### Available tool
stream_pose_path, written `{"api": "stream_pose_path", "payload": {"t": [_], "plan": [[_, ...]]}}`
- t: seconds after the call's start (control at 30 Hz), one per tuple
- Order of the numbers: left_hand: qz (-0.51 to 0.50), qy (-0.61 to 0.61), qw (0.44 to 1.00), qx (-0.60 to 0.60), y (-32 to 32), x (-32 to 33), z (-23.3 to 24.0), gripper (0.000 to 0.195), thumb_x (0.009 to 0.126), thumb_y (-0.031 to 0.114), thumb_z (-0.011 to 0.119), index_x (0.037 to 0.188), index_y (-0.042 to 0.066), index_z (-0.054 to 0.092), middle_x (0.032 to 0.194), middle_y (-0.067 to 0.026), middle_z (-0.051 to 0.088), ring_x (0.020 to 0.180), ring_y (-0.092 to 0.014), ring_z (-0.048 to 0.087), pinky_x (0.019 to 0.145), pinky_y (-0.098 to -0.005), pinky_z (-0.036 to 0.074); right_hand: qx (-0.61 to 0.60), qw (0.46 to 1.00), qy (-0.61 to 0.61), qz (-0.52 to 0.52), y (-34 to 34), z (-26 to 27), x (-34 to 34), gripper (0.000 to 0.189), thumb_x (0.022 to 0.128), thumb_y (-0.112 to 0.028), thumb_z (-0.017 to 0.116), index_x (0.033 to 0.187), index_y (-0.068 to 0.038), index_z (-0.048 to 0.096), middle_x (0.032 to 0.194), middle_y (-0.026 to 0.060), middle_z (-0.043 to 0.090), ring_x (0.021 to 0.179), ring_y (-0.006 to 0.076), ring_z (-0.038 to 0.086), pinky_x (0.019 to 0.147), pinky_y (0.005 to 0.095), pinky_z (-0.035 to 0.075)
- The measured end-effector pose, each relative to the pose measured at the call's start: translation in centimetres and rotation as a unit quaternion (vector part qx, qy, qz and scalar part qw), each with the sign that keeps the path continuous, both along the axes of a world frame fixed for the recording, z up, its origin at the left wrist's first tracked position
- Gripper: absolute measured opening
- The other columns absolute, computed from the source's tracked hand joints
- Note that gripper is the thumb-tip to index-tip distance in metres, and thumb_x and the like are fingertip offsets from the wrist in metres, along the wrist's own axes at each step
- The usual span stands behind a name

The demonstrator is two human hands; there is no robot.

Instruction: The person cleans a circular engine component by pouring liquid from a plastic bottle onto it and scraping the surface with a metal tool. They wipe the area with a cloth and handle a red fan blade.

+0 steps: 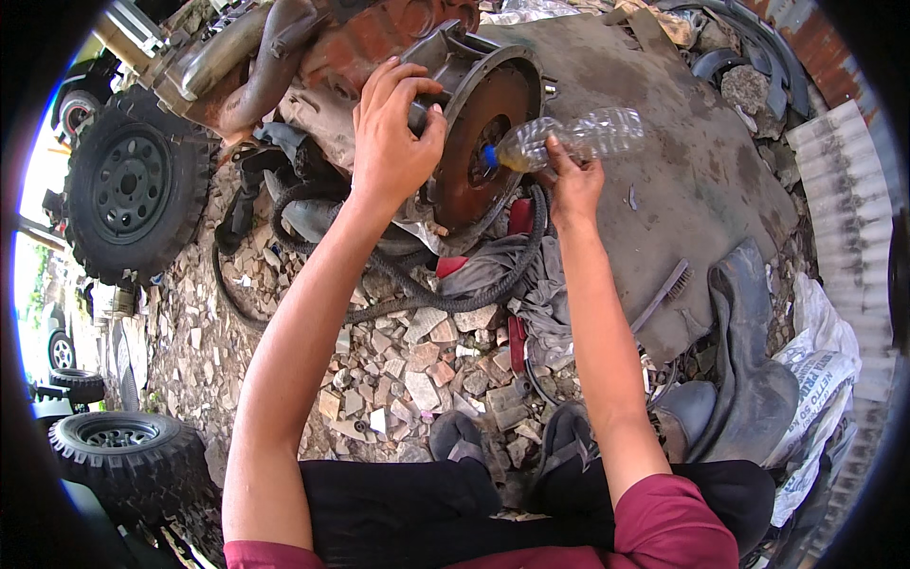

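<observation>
In the head view, my right hand holds a clear plastic bottle tilted nearly on its side. Its blue cap points at the hub of a rusty flywheel, and a little yellowish liquid lies near the neck. Whether the cap touches the hub, I cannot tell. My left hand is braced on the engine housing, fingers and thumb curved around a dark part beside the flywheel's rim. Behind it extends the red engine block with its metal pipes.
A thick black hose and grey rags lie below the engine on broken tile rubble. To the right, a wire brush rests on a stained flat sheet, near rubber boots. Off-road wheels stand at left.
</observation>
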State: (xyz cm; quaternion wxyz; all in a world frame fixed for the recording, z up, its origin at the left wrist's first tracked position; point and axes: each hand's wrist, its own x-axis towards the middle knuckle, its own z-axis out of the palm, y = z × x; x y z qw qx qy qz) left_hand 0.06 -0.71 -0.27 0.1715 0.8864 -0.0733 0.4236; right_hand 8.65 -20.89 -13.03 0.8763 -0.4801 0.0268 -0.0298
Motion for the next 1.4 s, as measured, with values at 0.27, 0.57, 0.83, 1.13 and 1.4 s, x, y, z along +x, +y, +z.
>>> {"api": "stream_pose_path", "payload": {"t": [0.27, 0.57, 0.83, 1.13, 1.4], "plan": [[0.001, -0.003, 1.000, 0.007, 0.0, -0.1, -0.1, 0.024, 0.085, 0.011, 0.066, 0.109, 0.010, 0.068, 0.129, -0.0073, 0.062, 0.139, -0.033, 0.047, 0.111, -0.0493, 0.036, 0.039, 0.999, 0.011, -0.022, -0.6, 1.9, 0.0, 0.033, 0.094, -0.012, 0.076, 0.121, -0.005, 0.059, 0.114, 0.0088, 0.071, 0.097, 0.0239, 0.071, 0.081, 0.0445, 0.062], [0.006, -0.010, 1.000, 0.019, -0.4, 0.2, 0.0, 0.025, 0.085, 0.011, 0.067, 0.110, 0.011, 0.068, 0.130, -0.0076, 0.062, 0.139, -0.033, 0.047, 0.111, -0.0498, 0.036, 0.195, 0.960, 0.198, -0.033, -7.3, -8.1, 3.6, 0.045, 0.101, -0.021, 0.068, 0.131, 0.008, 0.052, 0.125, 0.0210, 0.064, 0.112, 0.0377, 0.067, 0.093, 0.0528, 0.063], [0.010, 0.012, 0.995, 0.095, -1.2, -0.6, 0.3, 0.034, 0.086, 0.012, 0.066, 0.120, 0.012, 0.065, 0.134, -0.0078, 0.059, 0.140, -0.029, 0.046, 0.112, -0.0529, 0.032, 0.271, 0.929, 0.251, 0.033, -11.3, -15.1, 2.3, 0.054, 0.107, -0.039, 0.054, 0.136, 0.007, 0.048, 0.128, 0.0239, 0.063, 0.113, 0.0354, 0.068, 0.093, 0.0421, 0.064], [0.018, 0.071, 0.972, 0.223, -3.2, -1.7, -0.2, 0.039, 0.088, 0.016, 0.068, 0.126, 0.013, 0.062, 0.139, -0.0052, 0.057, 0.147, -0.026, 0.040, 0.119, -0.0535, 0.026, -0.636, 0.705, 0.042, -0.310, -18.7, -20.0, -4.2, 0.067, 0.090, -0.034, 0.076, 0.140, 0.003, 0.050, 0.137, 0.0281, 0.055, 0.125, 0.0396, 0.056, 0.102, 0.0499, 0.047], [-0.025, 0.092, 0.977, 0.189, -3.3, -1.2, 0.3, 0.039, 0.087, 0.017, 0.068, 0.125, 0.009, 0.061, 0.136, -0.0083, 0.058, 0.142, -0.028, 0.046, 0.118, -0.0499, 0.031, -0.648, 0.683, 0.231, -0.246, -24.1, -22.3, -9.4, 0.058, 0.088, -0.020, 0.076, 0.134, 0.005, 0.050, 0.131, 0.0290, 0.058, 0.119, 0.0472, 0.058, 0.100, 0.0505, 0.047]]}}
